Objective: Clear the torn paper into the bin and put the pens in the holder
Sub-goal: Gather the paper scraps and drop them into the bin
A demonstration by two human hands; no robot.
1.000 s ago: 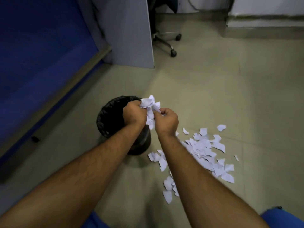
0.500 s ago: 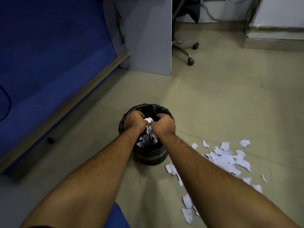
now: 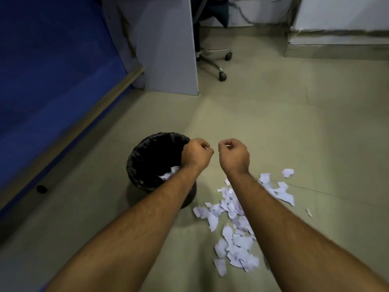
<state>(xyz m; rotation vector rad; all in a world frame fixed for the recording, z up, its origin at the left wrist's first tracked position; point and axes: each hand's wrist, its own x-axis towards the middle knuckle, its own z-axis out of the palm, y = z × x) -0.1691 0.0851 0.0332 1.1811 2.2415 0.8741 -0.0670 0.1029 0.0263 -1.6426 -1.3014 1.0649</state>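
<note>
A black bin [image 3: 145, 144] lined with a black bag stands on the floor, with white torn paper [image 3: 168, 174] inside it. My left hand [image 3: 195, 153] hovers over the bin's right rim, fingers curled, holding nothing. My right hand [image 3: 233, 154] is just right of the bin above the floor, fingers also curled and empty. A pile of torn paper scraps [image 3: 237, 245] lies on the floor to the right of the bin, partly hidden under my right forearm. No pens or holder are in view.
A blue partition [image 3: 52, 81] runs along the left. A grey desk panel [image 3: 168, 49] and an office chair base [image 3: 214, 62] with castors stand behind the bin. A small black object [image 3: 41, 189] lies by the partition's foot.
Both hands carried a bunch of torn paper over the bin and pushed it in. Now they have let go, lifted out and moved slightly apart.
</note>
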